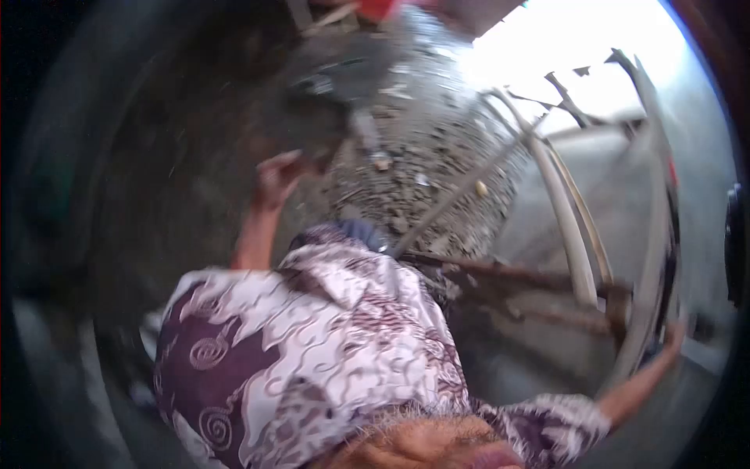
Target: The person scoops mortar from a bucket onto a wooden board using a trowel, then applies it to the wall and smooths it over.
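Observation:
My left hand [277,176] is raised beside my body over the dark ground, fingers stretched out and apart, blurred by motion. Nothing shows in it. On the other side, my right arm reaches out, and my right hand [672,340] is right at a long pale curved pole [648,285]. Its fingers are smeared and partly hidden, and I cannot tell whether they grip the pole. Two thinner curved poles [564,215] stand nearby, joined low down to a brown wooden beam [508,273].
Rubble and broken bits cover the ground [422,168] ahead. A slanting bar [461,191] crosses over it near my waist. Grey floor [531,359] lies beneath the wooden frame. Bright light enters at the upper right, and a red thing [377,8] shows at the top.

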Available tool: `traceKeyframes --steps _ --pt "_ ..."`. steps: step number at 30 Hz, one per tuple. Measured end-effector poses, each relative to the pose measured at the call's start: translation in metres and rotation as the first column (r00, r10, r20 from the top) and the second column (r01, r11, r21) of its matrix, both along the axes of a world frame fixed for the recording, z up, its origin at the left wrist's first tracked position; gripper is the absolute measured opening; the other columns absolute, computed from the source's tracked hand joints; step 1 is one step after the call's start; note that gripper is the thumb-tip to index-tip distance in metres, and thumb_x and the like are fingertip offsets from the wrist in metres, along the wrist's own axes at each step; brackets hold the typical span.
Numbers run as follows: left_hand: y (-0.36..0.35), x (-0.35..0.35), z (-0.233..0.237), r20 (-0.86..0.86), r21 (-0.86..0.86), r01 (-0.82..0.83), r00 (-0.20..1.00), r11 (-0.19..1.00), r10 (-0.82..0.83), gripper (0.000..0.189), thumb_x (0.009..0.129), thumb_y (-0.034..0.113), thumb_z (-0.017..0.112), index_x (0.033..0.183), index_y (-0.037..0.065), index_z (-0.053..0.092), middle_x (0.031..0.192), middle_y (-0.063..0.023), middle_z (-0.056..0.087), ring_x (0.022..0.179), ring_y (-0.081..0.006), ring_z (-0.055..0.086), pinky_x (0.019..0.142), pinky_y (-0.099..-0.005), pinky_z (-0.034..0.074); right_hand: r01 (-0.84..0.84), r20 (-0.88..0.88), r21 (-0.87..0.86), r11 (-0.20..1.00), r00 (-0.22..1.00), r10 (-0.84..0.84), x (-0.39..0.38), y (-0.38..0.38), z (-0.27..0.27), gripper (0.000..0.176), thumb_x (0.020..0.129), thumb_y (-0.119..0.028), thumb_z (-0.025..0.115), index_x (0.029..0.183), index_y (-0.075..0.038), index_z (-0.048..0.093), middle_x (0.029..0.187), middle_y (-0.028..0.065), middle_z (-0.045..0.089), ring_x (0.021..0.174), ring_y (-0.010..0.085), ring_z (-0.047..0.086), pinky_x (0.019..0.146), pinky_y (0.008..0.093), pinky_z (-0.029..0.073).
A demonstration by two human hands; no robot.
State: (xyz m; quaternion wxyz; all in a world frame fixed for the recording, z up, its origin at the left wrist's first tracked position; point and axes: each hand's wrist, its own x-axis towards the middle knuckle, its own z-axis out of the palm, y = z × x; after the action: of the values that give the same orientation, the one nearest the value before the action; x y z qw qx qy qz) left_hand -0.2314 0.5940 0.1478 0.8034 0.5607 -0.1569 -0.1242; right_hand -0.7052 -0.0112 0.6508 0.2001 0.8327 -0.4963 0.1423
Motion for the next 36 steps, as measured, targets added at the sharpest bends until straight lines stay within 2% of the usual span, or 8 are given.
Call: traceKeyframes --steps 1,3,7,12,15,20,27,36 --pt "0.0 -0.002 0.007 -0.137 -0.167 0.056 0.987 0.984 -0.079 0.02 0.082 -0.002 0.058 0.101 -0.006 0.064 0.099 -0.0184 0.066 0.089 -0.0262 0.067 0.08 -0.0388 0.057 -0.053 0.052 -0.035 0.998 0.997 0.055 0.022 0.018 -0.012 0.049 0.081 -0.028 0.062 0.124 -0.004 0.055 0.119 0.0198 0.059 0.11 0.0331 0.056 0.092 0.0403 0.045" --pt "-0.003 -0.003 0.046 -0.523 -0.663 -0.036 0.737 0.748 -0.428 0.025 0.08 -0.005 0.058 0.105 -0.006 0.061 0.098 -0.018 0.066 0.088 -0.0268 0.068 0.078 -0.0401 0.059 -0.118 0.166 -0.131 0.984 0.976 0.139 0.055 0.064 -0.047 0.048 0.081 -0.027 0.062 0.123 -0.004 0.055 0.118 0.0194 0.059 0.11 0.0326 0.056 0.092 0.0402 0.045" --pt "0.011 -0.026 0.042 -0.476 -0.664 -0.074 0.81 0.744 -0.344 0.029 0.08 -0.006 0.058 0.109 -0.005 0.059 0.098 -0.0174 0.066 0.087 -0.027 0.068 0.075 -0.0412 0.06 -0.303 0.302 -0.171 0.937 0.89 0.343 0.111 0.124 -0.113 0.047 0.081 -0.025 0.062 0.122 -0.004 0.055 0.117 0.0184 0.058 0.109 0.0316 0.056 0.091 0.04 0.045" --pt "0.027 -0.036 0.03 -0.586 -0.545 -0.227 0.792 0.807 -0.173 0.037 0.079 -0.007 0.058 0.115 0.003 0.057 0.105 -0.0121 0.063 0.092 -0.029 0.067 0.073 -0.0444 0.061 -0.536 0.39 -0.063 0.842 0.764 0.515 0.194 0.164 -0.18 0.045 0.081 -0.023 0.062 0.12 -0.004 0.055 0.115 0.0173 0.058 0.108 0.0304 0.056 0.091 0.0398 0.045" --pt "0.032 -0.041 0.033 -0.589 -0.535 -0.28 0.8 0.797 -0.115 0.029 0.078 -0.005 0.058 0.107 -0.004 0.06 0.097 -0.0165 0.066 0.084 -0.0274 0.068 0.071 -0.0414 0.061 -0.647 0.444 0.003 0.762 0.684 0.579 0.237 0.182 -0.213 0.043 0.081 -0.022 0.062 0.12 -0.003 0.054 0.114 0.0166 0.058 0.107 0.0296 0.055 0.091 0.0396 0.045" --pt "0.047 -0.051 0.021 -0.628 -0.511 -0.376 0.778 0.773 -0.036 0.031 0.078 -0.006 0.058 0.109 -0.003 0.059 0.099 -0.0162 0.066 0.086 -0.0286 0.068 0.071 -0.0411 0.061 -0.788 0.538 0.084 0.61 0.551 0.638 0.305 0.206 -0.255 0.041 0.081 -0.02 0.062 0.118 -0.003 0.054 0.112 0.0154 0.058 0.106 0.0284 0.055 0.09 0.0394 0.045" --pt "0.066 -0.061 -0.007 -0.643 -0.526 -0.497 0.764 0.69 0.06 0.03 0.079 -0.007 0.056 0.108 -0.001 0.059 0.1 -0.0158 0.065 0.085 -0.03 0.068 0.072 -0.0455 0.061 -0.907 0.631 0.112 0.405 0.38 0.676 0.376 0.235 -0.285 0.039 0.081 -0.017 0.061 0.116 -0.003 0.054 0.109 0.0138 0.057 0.104 0.0267 0.055 0.09 0.039 0.045" --pt "0.068 -0.082 0.011 -0.602 -0.531 -0.635 0.749 0.561 0.278 0.027 0.08 -0.005 0.057 0.107 -0.005 0.059 0.102 -0.0186 0.065 0.091 -0.0344 0.067 0.077 -0.0476 0.059 -0.994 0.718 0.082 0.074 0.11 0.687 0.495 0.263 -0.291 0.035 0.081 -0.013 0.061 0.114 -0.002 0.053 0.105 0.0117 0.056 0.102 0.0245 0.054 0.089 0.0385 0.045"
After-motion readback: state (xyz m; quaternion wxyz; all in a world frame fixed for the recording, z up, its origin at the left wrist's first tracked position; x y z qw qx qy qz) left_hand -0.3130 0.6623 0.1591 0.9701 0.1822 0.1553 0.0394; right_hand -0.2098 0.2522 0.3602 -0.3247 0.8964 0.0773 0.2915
